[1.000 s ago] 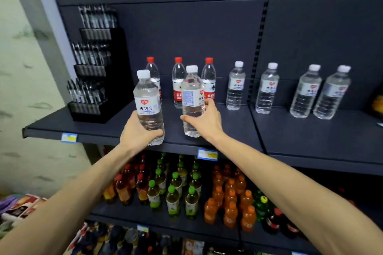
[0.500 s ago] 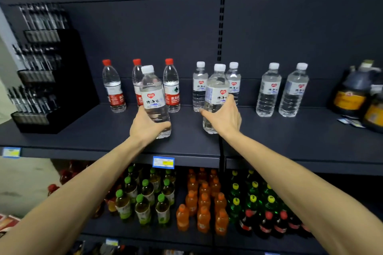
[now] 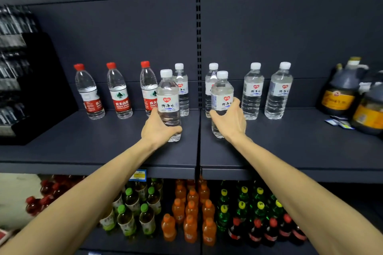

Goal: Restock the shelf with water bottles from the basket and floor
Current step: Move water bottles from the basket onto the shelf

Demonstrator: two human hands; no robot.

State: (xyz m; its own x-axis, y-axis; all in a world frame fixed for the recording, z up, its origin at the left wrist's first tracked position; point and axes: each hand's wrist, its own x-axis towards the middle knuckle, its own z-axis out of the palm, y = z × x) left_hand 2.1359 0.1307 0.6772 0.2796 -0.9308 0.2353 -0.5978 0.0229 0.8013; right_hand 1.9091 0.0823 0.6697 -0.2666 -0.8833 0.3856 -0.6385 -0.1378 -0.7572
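Note:
My left hand (image 3: 158, 128) grips a white-capped water bottle (image 3: 168, 97) upright, low over the dark shelf (image 3: 83, 147), in front of another white-capped bottle (image 3: 182, 89). My right hand (image 3: 230, 122) grips a second white-capped water bottle (image 3: 221, 93) upright, just right of the shelf's centre seam. Whether either bottle's base touches the shelf I cannot tell. Along the back stand three red-capped bottles (image 3: 119, 91) on the left and several white-capped bottles (image 3: 278, 91) on the right. No basket or floor bottles are in view.
A black rack of pens (image 3: 18, 80) fills the shelf's left end. Large dark jugs with yellow labels (image 3: 342, 91) stand at the right end. The lower shelf holds green-capped, orange (image 3: 190, 217), yellow-capped and red-capped drinks. A blue price tag (image 3: 139, 175) hangs on the shelf edge.
The view has swung right along the shelf. Both hands carried their bottles right and deeper onto the shelf, now in front of the white-capped back row.

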